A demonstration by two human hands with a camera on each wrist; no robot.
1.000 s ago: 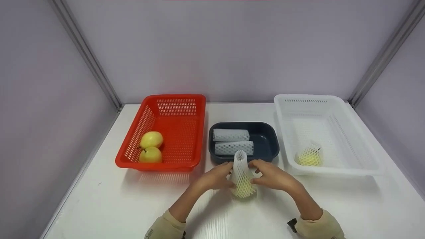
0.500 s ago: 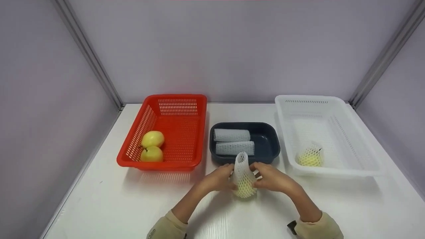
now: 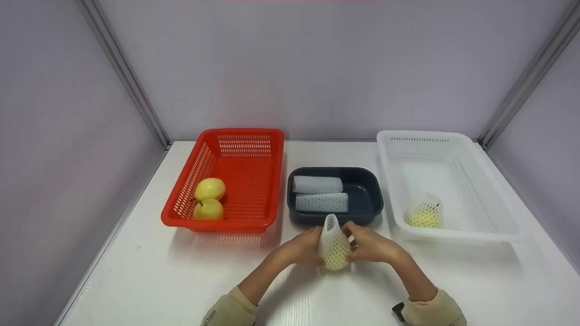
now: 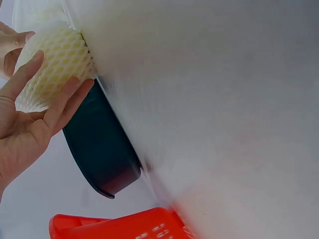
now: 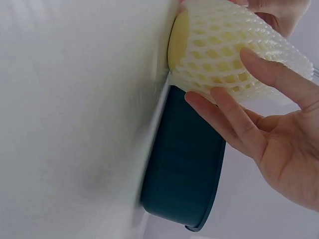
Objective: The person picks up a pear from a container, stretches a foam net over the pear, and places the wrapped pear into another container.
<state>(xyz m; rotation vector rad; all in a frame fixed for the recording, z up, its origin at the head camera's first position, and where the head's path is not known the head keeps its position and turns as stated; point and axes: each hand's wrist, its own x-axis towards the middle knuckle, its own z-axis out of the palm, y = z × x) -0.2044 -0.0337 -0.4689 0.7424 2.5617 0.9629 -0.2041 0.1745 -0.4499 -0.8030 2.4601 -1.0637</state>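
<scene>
A yellow fruit [image 5: 178,44], like a pear or apple, stands on the white table inside a white foam net sleeve [image 3: 334,246]. The sleeve's narrow top rises above the fruit, and in the right wrist view a strip of bare fruit shows at the bottom. On one side my left hand [image 3: 307,246] holds the netted fruit, thumb and fingers spread around it. My right hand [image 3: 370,244] grips the other side of the net between thumb and fingers. Behind the hands, a dark blue tray [image 3: 369,199] contains two rolled foam nets [image 3: 321,202].
At the left stands a red basket [image 3: 244,181] with two bare yellow fruits [image 3: 210,189]. The white basket [image 3: 457,194] at the right contains one netted fruit [image 3: 425,216]. Pale panels [image 3: 317,68] enclose the table's back and sides.
Both hands have closed in on the net and edged down. The sleeve's top has sunk lower and the net now sits wider around the fruit.
</scene>
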